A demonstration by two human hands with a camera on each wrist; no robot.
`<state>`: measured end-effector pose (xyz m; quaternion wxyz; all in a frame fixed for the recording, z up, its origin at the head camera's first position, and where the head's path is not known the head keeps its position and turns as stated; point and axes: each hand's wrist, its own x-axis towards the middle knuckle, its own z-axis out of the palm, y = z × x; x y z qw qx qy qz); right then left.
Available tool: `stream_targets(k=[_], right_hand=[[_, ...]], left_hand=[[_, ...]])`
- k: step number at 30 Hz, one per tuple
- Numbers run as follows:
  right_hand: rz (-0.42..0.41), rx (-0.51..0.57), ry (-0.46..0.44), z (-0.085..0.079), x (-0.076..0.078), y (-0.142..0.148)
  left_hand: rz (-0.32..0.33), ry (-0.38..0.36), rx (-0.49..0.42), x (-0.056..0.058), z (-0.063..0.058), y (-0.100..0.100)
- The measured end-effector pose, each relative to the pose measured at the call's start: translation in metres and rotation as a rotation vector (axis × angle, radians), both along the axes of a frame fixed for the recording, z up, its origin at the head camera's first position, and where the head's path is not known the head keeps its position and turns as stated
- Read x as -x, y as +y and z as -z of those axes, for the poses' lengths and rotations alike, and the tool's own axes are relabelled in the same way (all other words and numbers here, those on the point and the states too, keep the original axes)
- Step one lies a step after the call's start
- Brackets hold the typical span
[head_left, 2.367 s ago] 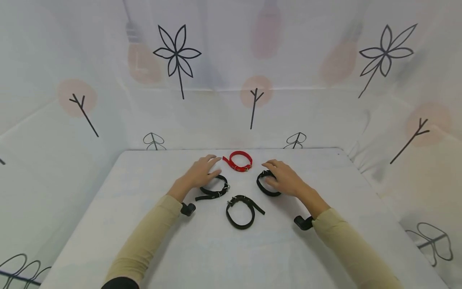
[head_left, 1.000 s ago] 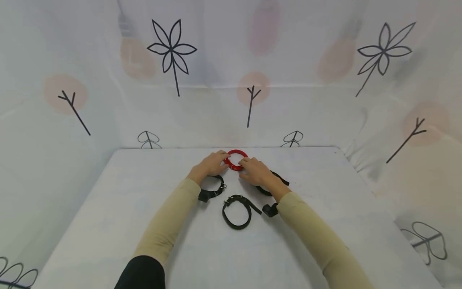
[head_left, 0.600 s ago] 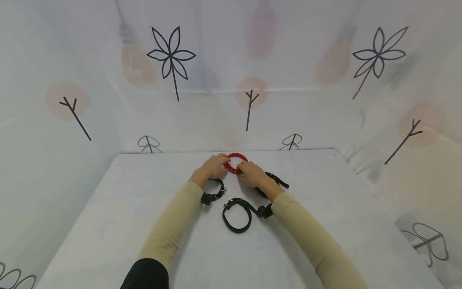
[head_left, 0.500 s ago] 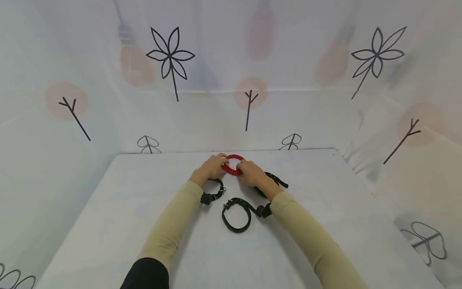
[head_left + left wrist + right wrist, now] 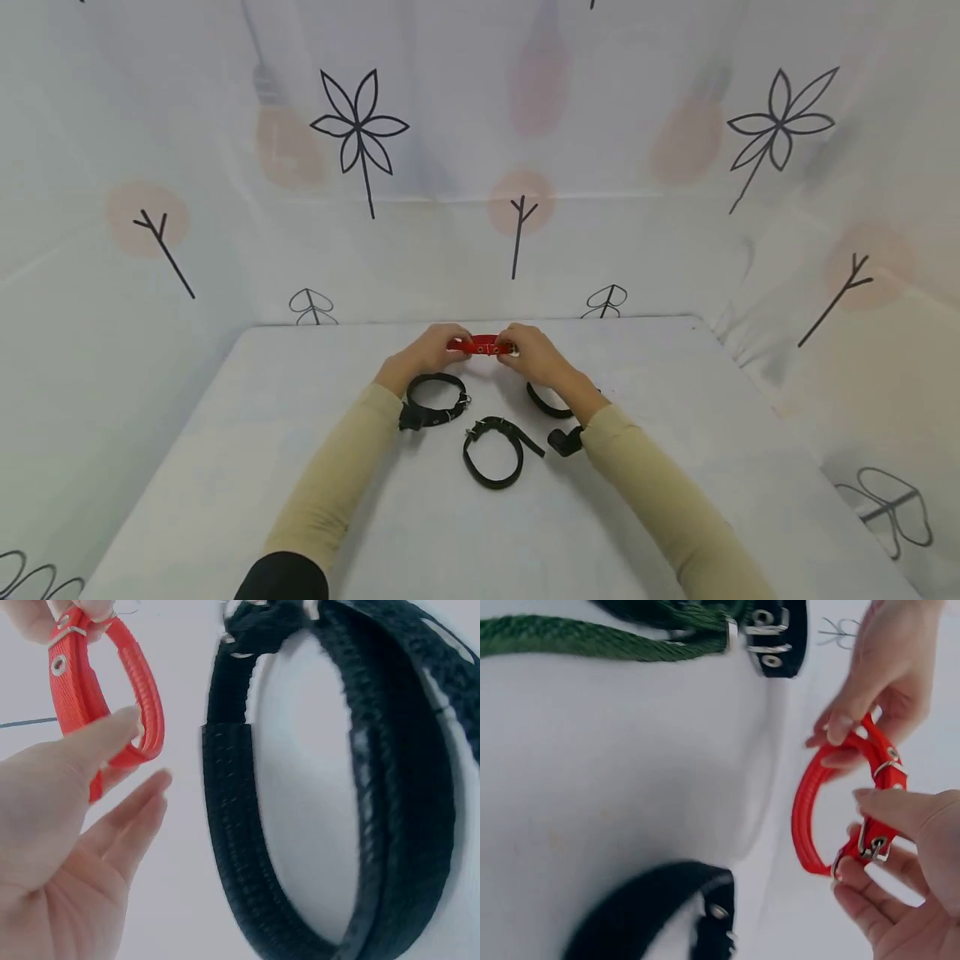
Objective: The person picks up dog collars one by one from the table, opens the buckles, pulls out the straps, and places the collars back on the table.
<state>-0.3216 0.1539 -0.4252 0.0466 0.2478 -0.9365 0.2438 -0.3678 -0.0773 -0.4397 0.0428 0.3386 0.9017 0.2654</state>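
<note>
A red buckled pet collar is raised on edge between my two hands at the far side of the table. My left hand pinches its left end between thumb and fingers; the left wrist view has the thumb against the red band. With my right hand I grip the other end, beside the metal buckle. Below my left hand lies a black collar, looped with its buckle to the right. Another dark collar lies partly hidden under my right forearm.
A third dark collar lies nearest me, its strap end pointing right. In the right wrist view one collar looks dark green. The white table ends at a patterned cloth backdrop behind and at both sides.
Both hands moved in from above the side collars to the red collar and took hold of it. It has gone from lying flat to raised and turned on edge, buckle side facing me.
</note>
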Motion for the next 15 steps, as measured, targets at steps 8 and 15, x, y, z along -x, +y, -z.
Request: stream_targets(k=[8, 15], right_hand=[[-0.042, 0.193, -0.073, -0.020, -0.011, 0.020], [-0.073, 0.286, -0.089, -0.039, -0.015, 0.030]], left_hand=[[-0.034, -0.232, -0.248, -0.010, -0.003, -0.009], [-0.042, -0.361, -0.501, -0.021, -0.014, -0.008]])
